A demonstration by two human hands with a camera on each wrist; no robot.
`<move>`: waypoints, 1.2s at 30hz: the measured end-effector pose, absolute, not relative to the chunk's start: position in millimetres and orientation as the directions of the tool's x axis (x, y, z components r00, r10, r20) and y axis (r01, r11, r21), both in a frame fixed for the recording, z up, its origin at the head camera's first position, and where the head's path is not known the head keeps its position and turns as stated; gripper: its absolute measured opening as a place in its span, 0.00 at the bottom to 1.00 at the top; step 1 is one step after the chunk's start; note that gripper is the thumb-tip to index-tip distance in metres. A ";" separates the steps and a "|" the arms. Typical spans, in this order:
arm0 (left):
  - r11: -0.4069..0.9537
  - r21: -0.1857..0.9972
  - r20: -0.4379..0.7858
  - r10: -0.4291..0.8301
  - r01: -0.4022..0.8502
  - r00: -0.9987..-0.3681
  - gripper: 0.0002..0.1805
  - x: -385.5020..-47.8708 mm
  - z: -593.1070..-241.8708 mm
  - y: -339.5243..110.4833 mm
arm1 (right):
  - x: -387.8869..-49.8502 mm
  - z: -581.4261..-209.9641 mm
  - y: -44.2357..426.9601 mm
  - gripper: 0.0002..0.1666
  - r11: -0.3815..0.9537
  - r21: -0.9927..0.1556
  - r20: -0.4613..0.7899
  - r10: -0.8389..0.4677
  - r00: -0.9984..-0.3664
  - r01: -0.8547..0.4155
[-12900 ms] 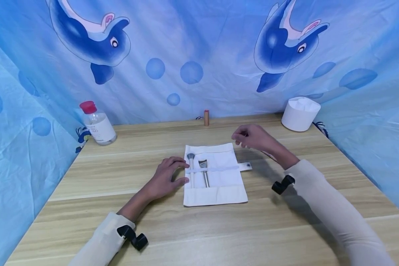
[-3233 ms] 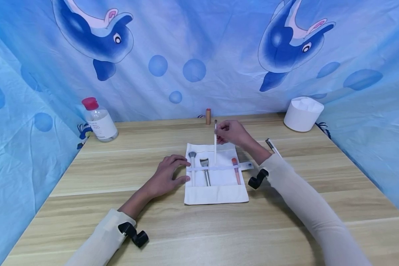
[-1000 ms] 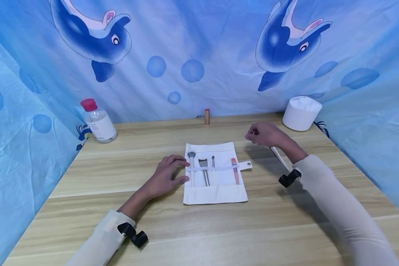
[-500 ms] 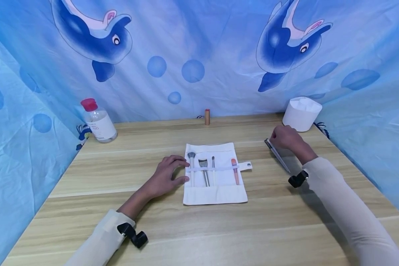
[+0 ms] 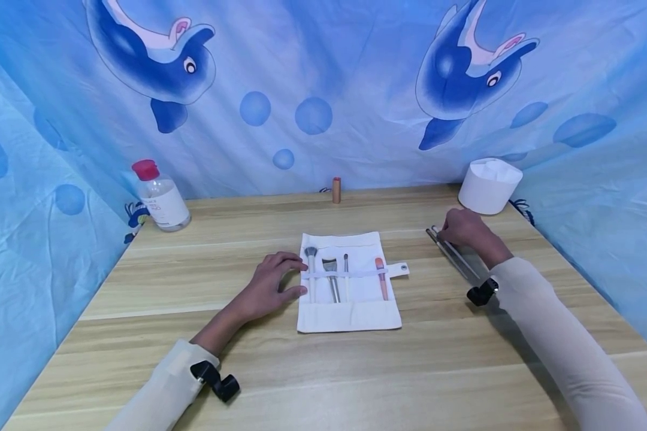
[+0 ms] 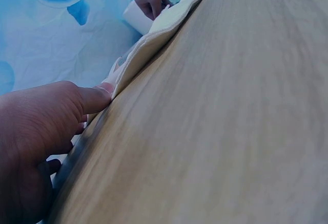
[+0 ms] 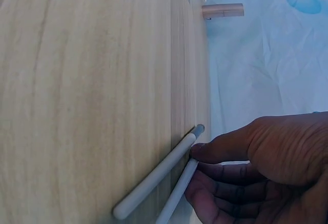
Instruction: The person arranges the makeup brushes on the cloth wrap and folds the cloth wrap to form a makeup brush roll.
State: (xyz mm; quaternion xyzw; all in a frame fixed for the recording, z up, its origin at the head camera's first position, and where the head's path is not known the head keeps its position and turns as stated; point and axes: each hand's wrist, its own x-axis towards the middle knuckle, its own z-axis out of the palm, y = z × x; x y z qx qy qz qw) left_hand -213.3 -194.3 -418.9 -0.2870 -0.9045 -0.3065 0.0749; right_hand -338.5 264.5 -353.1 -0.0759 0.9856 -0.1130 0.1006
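Note:
A white cloth brush roll (image 5: pixel 363 317) lies unrolled mid-table. Under its elastic sit a fluffy grey makeup brush (image 5: pixel 310 263), a wide flat brush (image 5: pixel 331 280), a slim brush (image 5: pixel 347 275) and a pink-orange brush (image 5: pixel 381 278). My left hand (image 5: pixel 272 286) rests at the roll's left edge, thumb and fingertips touching the cloth. To the right, my right hand (image 5: pixel 466 230) pinches a thin white-handled brush (image 7: pixel 177 196) between thumb and fingers. Another pale-handled brush (image 7: pixel 154 178) lies alongside on the table. The pinched brush's far end is partly hidden by the hand.
A clear bottle with a red cap (image 5: pixel 164 200) stands at the back left. A copper-coloured tube (image 5: pixel 336 190) stands upright at the back middle, and a white round container (image 5: pixel 489 187) at the back right. Patterned blue curtains surround the wooden table (image 5: pixel 280 371).
The slim and pink-orange brushes have entered the roll since the oldest frame. My right hand has moved right from the roll to the loose brushes, now spread apart. My left hand stays put.

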 end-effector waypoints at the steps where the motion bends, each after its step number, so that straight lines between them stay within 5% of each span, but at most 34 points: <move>1: 0.646 0.512 0.310 0.475 0.565 -0.824 0.25 -213.2 -419.1 -194.2 | -338.1 -353.3 264.7 0.13 0.963 -0.236 -0.186 -0.173 -0.967 -0.127; 20: 0.653 0.498 0.324 0.470 0.571 -0.821 0.25 -216.1 -419.9 -194.2 | -335.7 -334.8 259.8 0.24 0.947 -0.298 -0.087 -0.153 -0.984 -0.121; 36: 0.653 0.507 0.308 0.472 0.563 -0.826 0.25 -214.0 -419.4 -194.6 | -329.3 -317.6 225.7 0.18 0.845 -0.484 0.126 -0.190 -0.974 -0.228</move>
